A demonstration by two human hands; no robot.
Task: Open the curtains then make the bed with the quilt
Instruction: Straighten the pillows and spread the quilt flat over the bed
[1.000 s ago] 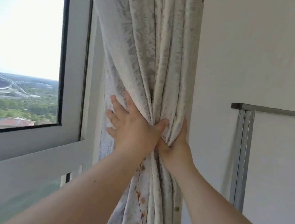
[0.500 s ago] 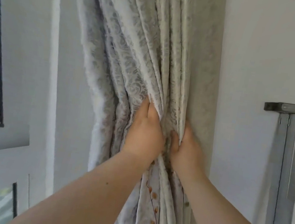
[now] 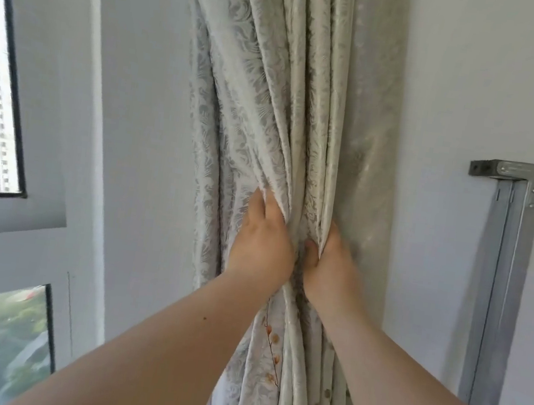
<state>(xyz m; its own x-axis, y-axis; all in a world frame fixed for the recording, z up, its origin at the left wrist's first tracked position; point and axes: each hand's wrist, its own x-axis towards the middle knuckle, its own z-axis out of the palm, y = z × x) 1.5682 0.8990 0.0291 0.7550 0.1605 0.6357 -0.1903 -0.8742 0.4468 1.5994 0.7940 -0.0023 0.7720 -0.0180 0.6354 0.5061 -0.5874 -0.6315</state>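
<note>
Shifted rightward and closer since a second ago: window (image 3: 2, 75) now pushed to the far left edge, gathered curtain (image 3: 290, 111) filling the centre, and left fingers, earlier spread flat over the bundle, now tucked in among the folds. Left hand (image 3: 262, 245) pressed against the bunched fabric at its waist, fingertips buried between pleats, seemingly clutching a fold. Right hand (image 3: 331, 270) just beside it, thumb and fingers pinching a pleat from the other side. Both hands touching the curtain at one height, nearly touching each other across a narrow ridge of cloth. Long axis of the curtain vertical, hanging straight above and below the grip, drawn back against the white wall (image 3: 476, 76) near the corner. Directly ahead of both hands, neither clearly nearer. Metal frame (image 3: 503, 265) standing well apart to the right. Probably still the curtain step, cinching or settling the bundle; bed and quilt nowhere in view.
</note>
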